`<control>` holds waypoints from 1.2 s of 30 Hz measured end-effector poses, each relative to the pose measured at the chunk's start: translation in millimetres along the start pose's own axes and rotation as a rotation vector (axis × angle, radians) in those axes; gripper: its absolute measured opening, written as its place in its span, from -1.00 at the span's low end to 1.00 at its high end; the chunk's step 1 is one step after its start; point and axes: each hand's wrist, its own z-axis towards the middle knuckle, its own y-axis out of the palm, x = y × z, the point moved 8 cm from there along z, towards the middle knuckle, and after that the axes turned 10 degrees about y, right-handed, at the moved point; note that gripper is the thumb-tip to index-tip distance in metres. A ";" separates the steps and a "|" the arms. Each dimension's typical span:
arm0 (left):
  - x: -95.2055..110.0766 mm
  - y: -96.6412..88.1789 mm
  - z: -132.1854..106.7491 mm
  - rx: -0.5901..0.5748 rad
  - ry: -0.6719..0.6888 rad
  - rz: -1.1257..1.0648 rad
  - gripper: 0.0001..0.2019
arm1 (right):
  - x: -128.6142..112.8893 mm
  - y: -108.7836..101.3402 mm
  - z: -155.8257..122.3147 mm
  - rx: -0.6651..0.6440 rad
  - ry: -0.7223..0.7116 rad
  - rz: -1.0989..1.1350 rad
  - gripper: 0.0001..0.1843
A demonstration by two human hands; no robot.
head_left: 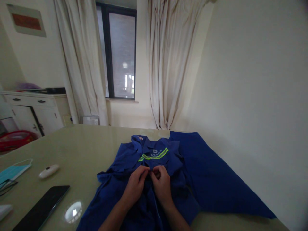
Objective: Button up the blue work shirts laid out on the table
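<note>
A blue work jacket [130, 158] lies front side up on the table, its collar toward the window. A yellow-green reflective stripe and a pale printed emblem cross its chest. Both hands meet at the middle of the jacket's front, just below the stripe. My left hand [138, 181] pinches the fabric at the front opening with thumb and fingers. Close beside it, my right hand [161, 183] has its fingers curled and pinched on the other side of the opening. Whatever small part lies between the fingertips is hidden.
Blue folded cloth [211, 173] lies right of the jacket, along the wall. On the glossy table [79, 144], at left, are a dark phone [43, 207], a white oval device [48, 171], a face mask [15, 171] and glasses [8, 185]. A white cabinet [45, 112] stands beyond.
</note>
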 end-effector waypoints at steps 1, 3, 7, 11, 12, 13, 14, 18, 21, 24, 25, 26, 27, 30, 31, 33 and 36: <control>-2.2 -0.2 -0.3 -0.019 0.006 -0.008 -0.71 | -2.0 -0.3 -0.8 0.005 -0.009 -0.004 -0.82; -7.3 0.0 -1.9 -0.064 0.003 0.006 -0.71 | -9.8 3.0 -3.9 -0.028 -0.064 -0.037 -0.64; -10.0 2.6 -5.0 -0.155 -0.011 0.126 -0.75 | -16.6 17.8 -11.0 -0.169 -0.103 -0.232 -0.74; -3.8 -2.5 -3.4 -0.210 -0.052 0.285 -0.78 | -15.5 18.8 -12.2 -0.146 -0.100 -0.421 -0.79; -3.6 -5.2 -3.1 -0.231 -0.084 0.318 -0.78 | -17.1 18.4 -12.6 -0.132 -0.119 -0.480 -0.78; -4.5 -8.7 -3.5 -0.253 -0.129 0.360 -0.76 | -19.1 18.7 -13.4 -0.127 -0.142 -0.546 -0.78; -6.3 -12.9 -4.6 -0.275 -0.180 0.421 -0.73 | -21.4 19.8 -14.7 -0.133 -0.165 -0.612 -0.77; -13.2 -31.8 -14.0 -0.327 -0.388 0.793 -0.69 | -31.7 28.5 -24.6 -0.220 -0.235 -0.776 -0.74; -11.2 -33.7 -14.6 -0.266 -0.413 0.860 -0.66 | -41.3 36.1 -34.7 -0.263 -0.304 -0.789 -0.74; -10.2 -27.5 -6.0 -0.183 -0.338 0.746 -0.67 | -45.7 43.8 -43.5 -0.301 -0.368 -0.772 -0.80; -10.9 -26.2 -2.7 -0.161 -0.311 0.705 -0.69 | -44.7 44.4 -44.4 -0.301 -0.360 -0.761 -0.80; -11.6 -26.2 0.2 -0.136 -0.285 0.668 -0.72 | -42.5 43.5 -43.7 -0.288 -0.332 -0.746 -0.79; -12.2 -27.9 2.3 -0.102 -0.265 0.636 -0.73 | -39.3 41.1 -41.8 -0.268 -0.287 -0.721 -0.79; -10.3 -36.7 4.0 0.024 -0.209 0.541 -0.71 | -28.8 32.0 -33.9 -0.215 -0.144 -0.583 -0.92; -7.9 -38.4 3.7 0.058 -0.178 0.493 -0.70 | -26.8 30.0 -31.6 -0.208 -0.123 -0.531 -0.92; -3.2 -37.7 2.9 0.096 -0.117 0.344 -0.70 | -26.6 27.7 -28.0 -0.195 -0.131 -0.455 -0.78; -0.4 -31.4 2.8 0.100 -0.080 0.092 -0.68 | -32.0 25.1 -25.7 -0.158 -0.214 -0.412 -0.77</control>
